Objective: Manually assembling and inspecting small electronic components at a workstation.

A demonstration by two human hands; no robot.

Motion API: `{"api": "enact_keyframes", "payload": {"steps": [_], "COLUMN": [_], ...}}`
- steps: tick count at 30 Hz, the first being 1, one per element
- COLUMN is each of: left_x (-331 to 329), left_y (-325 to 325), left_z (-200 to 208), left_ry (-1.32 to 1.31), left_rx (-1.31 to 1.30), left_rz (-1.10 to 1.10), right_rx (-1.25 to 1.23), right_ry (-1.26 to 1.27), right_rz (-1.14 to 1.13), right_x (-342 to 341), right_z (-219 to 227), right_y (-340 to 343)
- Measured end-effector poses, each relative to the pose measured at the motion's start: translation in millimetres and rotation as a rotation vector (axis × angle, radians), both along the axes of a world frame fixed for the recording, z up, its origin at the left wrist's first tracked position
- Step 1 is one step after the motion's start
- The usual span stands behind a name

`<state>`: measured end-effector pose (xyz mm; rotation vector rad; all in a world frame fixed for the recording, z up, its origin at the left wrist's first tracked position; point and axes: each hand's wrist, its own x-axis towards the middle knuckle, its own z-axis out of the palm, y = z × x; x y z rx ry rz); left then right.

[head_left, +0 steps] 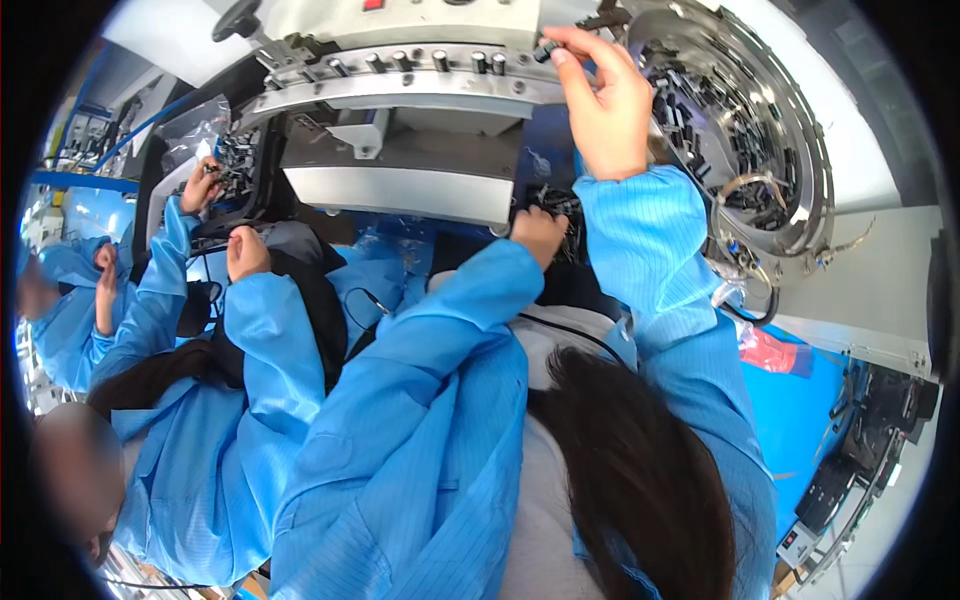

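- Right fingers [582, 42] pinch a small dark cylinder [545, 51].
- Right of them, a round metal bowl [806, 150] holds heaped black cylinders [750, 150].
- Left fingers [536, 216], at thin dark pieces [556, 198]: grip unclear.

Right hand [610, 105] raised in a pinch, left hand [541, 234] lower

Remotely, I see room between my left hand [540, 236], at frame centre, and my right hand [610, 105], upper right of centre; leftward the white-fronted box [400, 195] blocks passage, the steel rail [420, 88] crosses above, the round bowl [812, 130] bars the right
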<state>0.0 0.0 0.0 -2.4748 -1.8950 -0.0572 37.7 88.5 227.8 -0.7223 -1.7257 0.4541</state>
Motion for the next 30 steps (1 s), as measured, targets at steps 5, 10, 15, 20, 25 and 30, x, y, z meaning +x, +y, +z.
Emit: {"api": "enact_keyframes", "payload": {"steps": [5,10,15,20,25,30], "left_x": [-5,1,6,10,-2,-43], "left_y": [-1,13,-8,-9,-25,-67], "left_z": [-16,16,-31,-30,37,172], "left_ry": [-0.11,-0.169,-0.092,-0.145,-0.141,-0.583], "left_rx": [0.023,-0.477,-0.053,0.021,0.092,0.402], "left_rz": [0.012,-0.014,-0.04,0.095,0.037,0.037], "right_rx": [0.139,0.163,0.173,0.143,0.142,-0.063], "right_ry": [-0.165,-0.339,-0.548,-0.381,-0.208,-0.303], "right_rz": [0.029,-0.043,-0.057,-0.074,0.048,0.221], "right_x": [-12,-5,-4,-6,47,84], "right_z": [-4,-3,-4,-1,-61,-138], "right_y": [10,6,0,-19,-70,-101]}}
